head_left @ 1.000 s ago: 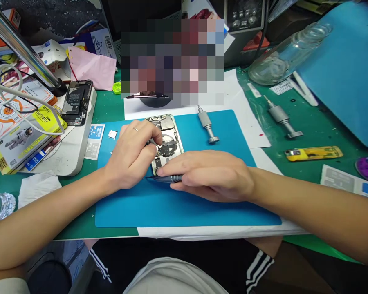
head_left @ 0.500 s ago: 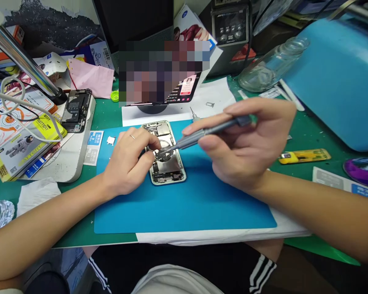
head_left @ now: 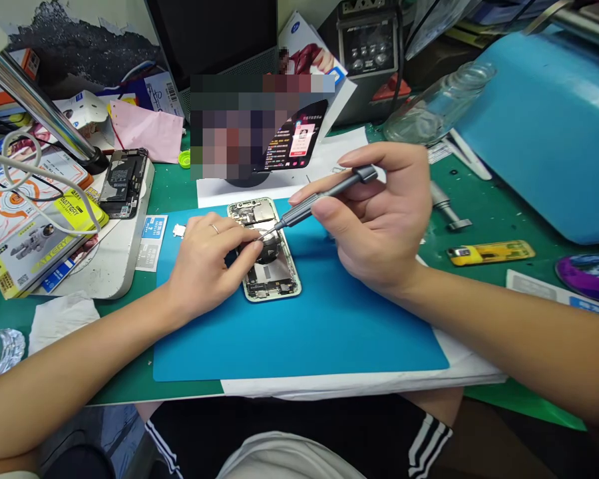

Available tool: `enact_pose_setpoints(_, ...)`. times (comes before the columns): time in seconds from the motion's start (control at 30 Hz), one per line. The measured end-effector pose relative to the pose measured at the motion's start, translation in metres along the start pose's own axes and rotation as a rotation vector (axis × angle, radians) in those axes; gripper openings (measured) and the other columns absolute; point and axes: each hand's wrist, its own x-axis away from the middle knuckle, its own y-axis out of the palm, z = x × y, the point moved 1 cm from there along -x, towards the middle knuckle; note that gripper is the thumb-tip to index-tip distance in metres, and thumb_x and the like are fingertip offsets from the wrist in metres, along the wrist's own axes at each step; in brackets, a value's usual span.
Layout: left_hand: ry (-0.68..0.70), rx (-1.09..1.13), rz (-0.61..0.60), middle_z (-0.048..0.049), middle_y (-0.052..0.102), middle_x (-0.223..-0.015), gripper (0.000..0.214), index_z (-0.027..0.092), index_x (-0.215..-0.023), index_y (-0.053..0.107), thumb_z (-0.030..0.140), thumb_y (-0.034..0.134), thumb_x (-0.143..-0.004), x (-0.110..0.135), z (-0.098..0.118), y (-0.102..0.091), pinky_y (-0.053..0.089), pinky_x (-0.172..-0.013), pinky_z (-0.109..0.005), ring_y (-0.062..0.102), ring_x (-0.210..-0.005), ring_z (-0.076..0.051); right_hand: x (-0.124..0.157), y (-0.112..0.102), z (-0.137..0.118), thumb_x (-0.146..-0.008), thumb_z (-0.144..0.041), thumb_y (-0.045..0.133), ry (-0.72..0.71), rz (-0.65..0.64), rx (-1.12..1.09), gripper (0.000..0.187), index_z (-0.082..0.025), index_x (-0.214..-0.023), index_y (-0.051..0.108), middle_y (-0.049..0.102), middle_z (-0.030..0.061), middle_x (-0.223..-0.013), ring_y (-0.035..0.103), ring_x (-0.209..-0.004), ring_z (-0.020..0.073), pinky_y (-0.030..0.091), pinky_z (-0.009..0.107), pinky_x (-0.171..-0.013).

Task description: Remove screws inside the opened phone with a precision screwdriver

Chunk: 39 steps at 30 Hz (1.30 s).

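An opened phone with its insides bared lies on the blue mat. My left hand, a ring on one finger, rests on the mat at the phone's left side, its fingertips pinched together over the middle of the phone on something I cannot make out. My right hand is closed round a grey screwdriver. It holds the tool slanted, tip down and to the left. The tip meets the phone's inside right by my left fingertips.
A second grey screwdriver and a yellow tool lie on the green mat to the right. A glass bottle lies behind. At left sit another opened phone on a white pad, battery boxes and a lamp arm.
My right hand left the mat, picked up the grey screwdriver and brought its tip down to the phone beside my left fingers. My left hand stayed on the phone.
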Motion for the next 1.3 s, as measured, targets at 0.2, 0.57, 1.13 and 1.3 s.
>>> enact_pose_setpoints(0.2, 0.005, -0.011, 0.01, -0.0008, 0.075, -0.09, 0.016, 0.021, -0.096, 0.072, 0.028, 0.058, -0.099, -0.0004, 0.0002, 0.0002, 0.037, -0.081, -0.037, 0.063, -0.087, -0.019, -0.0008, 0.0004, 0.0, -0.089, -0.018, 0.072, -0.029, -0.001, 0.04, 0.032, -0.025, -0.116, 0.055, 0.069, -0.004, -0.085, 0.076, -0.085, 0.0133, 0.059, 0.023, -0.061)
enact_pose_setpoints(0.57, 0.007, -0.023, 0.034, -0.0002, 0.076, -0.088, 0.015, 0.022, -0.095, 0.073, 0.029, 0.061, -0.099, 0.001, -0.0009, 0.0005, 0.039, -0.08, -0.037, 0.064, -0.084, -0.019, 0.0015, -0.0011, 0.0022, -0.091, -0.026, 0.071, 0.013, -0.032, 0.052, 0.03, -0.029, -0.116, 0.054, 0.069, -0.0024, -0.088, 0.076, -0.086, 0.0164, 0.062, 0.026, -0.065)
enact_pose_setpoints(1.13, -0.009, -0.021, 0.042, -0.0009, 0.077, -0.086, 0.016, 0.024, -0.091, 0.074, 0.034, 0.062, -0.097, 0.0014, -0.0013, 0.0001, 0.041, -0.084, -0.04, 0.065, -0.081, -0.019, 0.004, -0.0027, 0.002, -0.091, -0.031, 0.07, 0.066, -0.059, 0.064, 0.032, -0.03, -0.116, 0.05, 0.071, -0.0017, -0.091, 0.077, -0.089, 0.0191, 0.063, 0.03, -0.065)
enact_pose_setpoints(1.3, -0.008, -0.017, 0.049, -0.0006, 0.076, -0.084, 0.015, 0.024, -0.091, 0.073, 0.036, 0.065, -0.095, 0.001, -0.0014, 0.0003, 0.042, -0.08, -0.039, 0.065, -0.081, -0.02, 0.0049, -0.0026, 0.0037, -0.092, -0.028, 0.069, 0.058, -0.07, 0.03, 0.032, -0.032, -0.118, 0.051, 0.069, -0.0038, -0.09, 0.077, -0.09, 0.0174, 0.063, 0.029, -0.068)
